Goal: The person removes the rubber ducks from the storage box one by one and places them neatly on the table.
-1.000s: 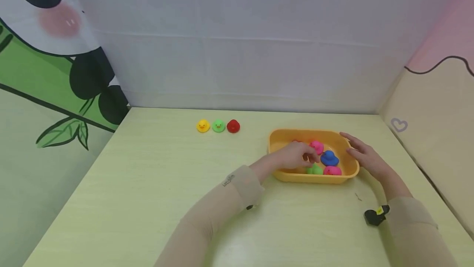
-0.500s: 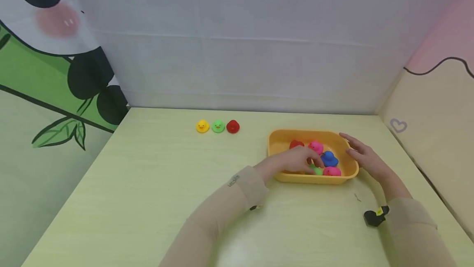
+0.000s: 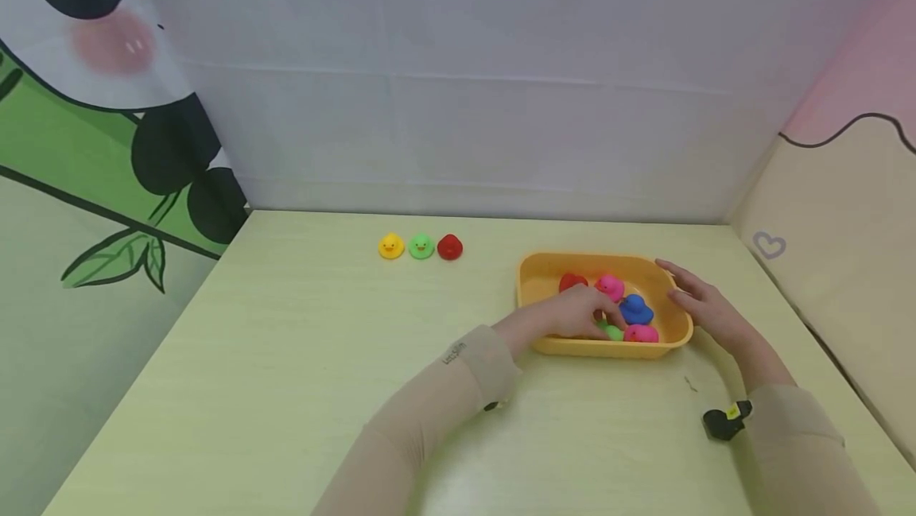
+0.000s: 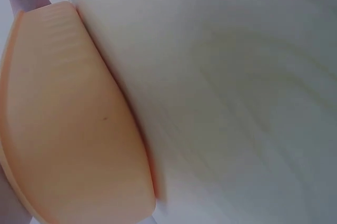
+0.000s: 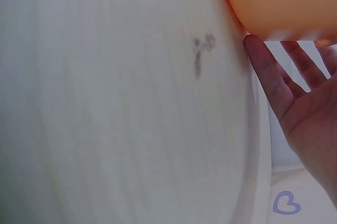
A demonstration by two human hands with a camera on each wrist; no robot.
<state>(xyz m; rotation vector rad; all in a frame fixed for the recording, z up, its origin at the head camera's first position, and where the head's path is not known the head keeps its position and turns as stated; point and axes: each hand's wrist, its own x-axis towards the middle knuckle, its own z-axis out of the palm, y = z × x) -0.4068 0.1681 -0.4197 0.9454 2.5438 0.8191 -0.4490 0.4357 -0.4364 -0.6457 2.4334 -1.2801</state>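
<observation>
A yellow-orange plastic basin (image 3: 601, 349) with several small rubber ducks sits at the right of the table. My left hand (image 3: 572, 313) reaches over its near wall, thumb and fingers pinching a green rubber duck (image 3: 613, 333) that they partly cover. Around those fingers lie a blue duck (image 3: 635, 309), a pink duck (image 3: 642, 334), another pink duck (image 3: 611, 287) and a red duck (image 3: 572, 281). At the basin's right end, my right hand (image 3: 708, 313) rests with fairly straight fingers; its thumb touches the outer wall in the right wrist view. The left wrist view shows only the basin's outside (image 4: 73, 119).
A yellow duck (image 3: 390, 246), a green duck (image 3: 421, 246) and a red duck (image 3: 450, 247) stand in a row at the table's back. Behind them rises a pale cloth wall (image 3: 458, 102). A printed side panel (image 3: 844, 246) borders the table on the right.
My left hand has moved slightly right and down onto the green duck, uncovering the red duck behind it. My right hand has stayed at the basin's end.
</observation>
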